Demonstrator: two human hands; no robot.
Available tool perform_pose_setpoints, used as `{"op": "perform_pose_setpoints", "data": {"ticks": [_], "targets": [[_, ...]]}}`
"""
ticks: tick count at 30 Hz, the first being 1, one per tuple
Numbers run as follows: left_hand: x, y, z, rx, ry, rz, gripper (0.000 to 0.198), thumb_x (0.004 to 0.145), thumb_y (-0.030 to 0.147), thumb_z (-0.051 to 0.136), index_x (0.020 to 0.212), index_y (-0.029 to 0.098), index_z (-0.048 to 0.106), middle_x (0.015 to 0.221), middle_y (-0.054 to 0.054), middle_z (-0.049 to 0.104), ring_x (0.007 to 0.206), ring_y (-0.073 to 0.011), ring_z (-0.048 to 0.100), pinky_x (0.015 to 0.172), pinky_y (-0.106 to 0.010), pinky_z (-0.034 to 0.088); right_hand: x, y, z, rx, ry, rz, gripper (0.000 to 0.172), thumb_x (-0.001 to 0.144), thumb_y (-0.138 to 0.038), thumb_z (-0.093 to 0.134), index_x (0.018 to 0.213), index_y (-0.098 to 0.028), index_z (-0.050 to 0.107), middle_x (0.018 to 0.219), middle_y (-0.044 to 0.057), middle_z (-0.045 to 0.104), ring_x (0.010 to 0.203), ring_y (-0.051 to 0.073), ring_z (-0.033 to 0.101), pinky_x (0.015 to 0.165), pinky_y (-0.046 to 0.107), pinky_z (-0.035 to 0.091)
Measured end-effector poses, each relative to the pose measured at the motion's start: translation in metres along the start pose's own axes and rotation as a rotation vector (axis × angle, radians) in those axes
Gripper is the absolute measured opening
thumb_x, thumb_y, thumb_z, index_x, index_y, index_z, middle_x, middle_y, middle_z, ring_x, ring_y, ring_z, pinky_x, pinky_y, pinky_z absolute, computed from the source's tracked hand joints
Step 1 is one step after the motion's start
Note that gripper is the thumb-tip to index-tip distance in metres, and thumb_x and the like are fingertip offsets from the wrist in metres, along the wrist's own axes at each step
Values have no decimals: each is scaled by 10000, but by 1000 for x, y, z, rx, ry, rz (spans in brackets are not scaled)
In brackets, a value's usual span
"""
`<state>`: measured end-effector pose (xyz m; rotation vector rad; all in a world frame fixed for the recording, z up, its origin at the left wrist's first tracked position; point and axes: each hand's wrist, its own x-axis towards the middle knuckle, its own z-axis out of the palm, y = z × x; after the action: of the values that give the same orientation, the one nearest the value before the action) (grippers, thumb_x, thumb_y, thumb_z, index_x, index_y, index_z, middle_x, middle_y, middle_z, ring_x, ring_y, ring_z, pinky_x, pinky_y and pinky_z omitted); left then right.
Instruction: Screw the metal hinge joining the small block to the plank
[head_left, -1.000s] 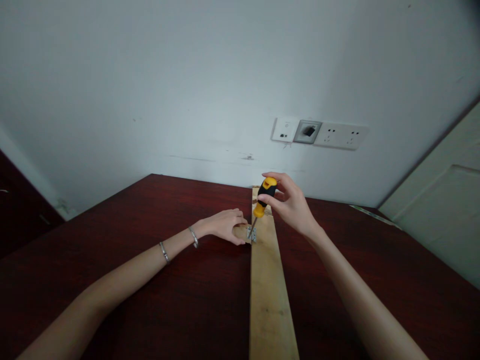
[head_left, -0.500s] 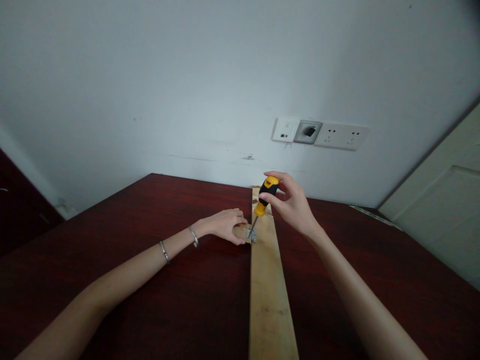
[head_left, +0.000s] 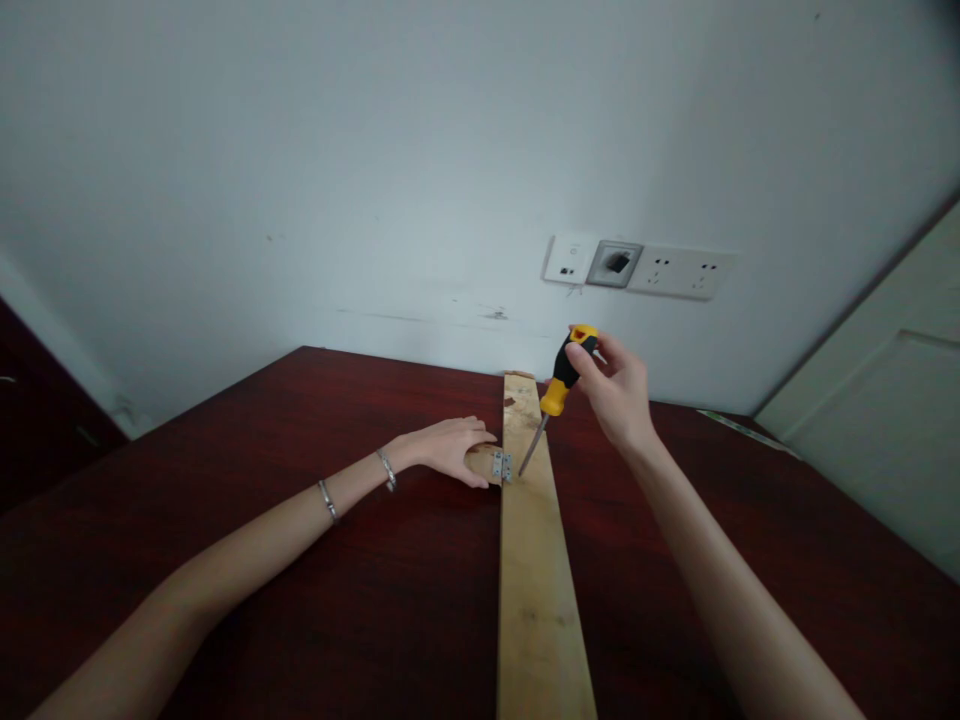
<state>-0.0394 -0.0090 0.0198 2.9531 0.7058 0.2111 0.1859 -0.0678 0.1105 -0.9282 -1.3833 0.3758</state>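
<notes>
A long pale wooden board [head_left: 541,580] lies lengthwise on the dark red table. Against its left edge rests a small wooden piece [head_left: 481,462], gripped between the thumb and fingers of my left hand [head_left: 452,452]. A metal hinge [head_left: 502,466] spans the joint between the small piece and the board. My right hand [head_left: 616,385] holds a yellow and black screwdriver [head_left: 568,368] by its handle, tilted, with the tip over the board just right of the hinge. Whether the tip touches the wood I cannot tell.
The dark red table [head_left: 360,600] reaches back to a pale wall. Wall sockets [head_left: 675,272] and a switch plate with a dark plug sit above its back edge. A pale door [head_left: 900,420] stands at the right.
My right hand and the screwdriver have moved to the right, and the tip has come away from the hinge. My left hand stays on the small wooden piece.
</notes>
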Motion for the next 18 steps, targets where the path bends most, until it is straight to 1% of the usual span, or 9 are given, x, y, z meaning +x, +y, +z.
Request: {"op": "perform_pose_setpoints", "data": {"ticks": [3,6,9,12,13,15,17,18], "targets": [[0,-1,1,11,-21,-17,866,667,650,692,1325,120,502,1271,-184,557,1177,-331,513,981,-393,383,6,12,-6,57,19,92,383,766,-537,640,916,-185,660,916,30,633,819,171,613,745,354,591],[0,-1,0,-2,-43,-21,909,653,663,695,1354,130,470,1269,-177,559,1156,-318,533,973,-378,390,9,22,-10,140,33,224,415,721,-573,668,831,-173,653,787,3,576,705,142,579,609,315,611],[0,-1,-1,-18,-63,-31,912,645,662,702,1356,141,467,1249,-163,573,1132,-303,550,959,-354,397,10,29,-13,264,28,389,403,664,-549,733,750,-169,629,696,-21,518,593,116,535,519,306,612],[1,-4,-2,-67,-70,-32,932,645,686,687,1361,134,460,1297,-171,545,1196,-315,504,968,-351,385,7,40,-17,305,13,543,359,676,-482,755,725,-156,613,644,-30,496,527,97,501,478,291,604],[3,-6,-3,-97,-69,-30,910,666,688,669,1358,134,464,1300,-169,543,1204,-311,496,966,-345,384,6,45,-19,294,0,591,336,700,-458,746,729,-152,609,631,-32,495,517,94,499,476,283,602],[8,-15,-4,-173,-38,-34,801,739,662,617,1330,135,494,1269,-157,560,1172,-284,512,940,-321,390,3,56,-24,251,-45,677,289,763,-417,704,744,-148,600,605,-33,502,505,92,510,486,271,600],[19,-26,-5,-268,42,-68,643,801,596,584,1243,130,566,1169,-140,604,1057,-246,559,872,-289,407,0,67,-29,210,-113,745,253,808,-380,668,752,-146,591,587,-28,521,501,98,538,496,268,598],[25,-33,-5,-325,97,-97,566,809,560,590,1170,125,609,1094,-127,625,979,-228,576,822,-277,414,-2,72,-31,199,-132,767,238,818,-360,661,753,-141,592,587,-19,536,500,102,548,487,264,593]]}}
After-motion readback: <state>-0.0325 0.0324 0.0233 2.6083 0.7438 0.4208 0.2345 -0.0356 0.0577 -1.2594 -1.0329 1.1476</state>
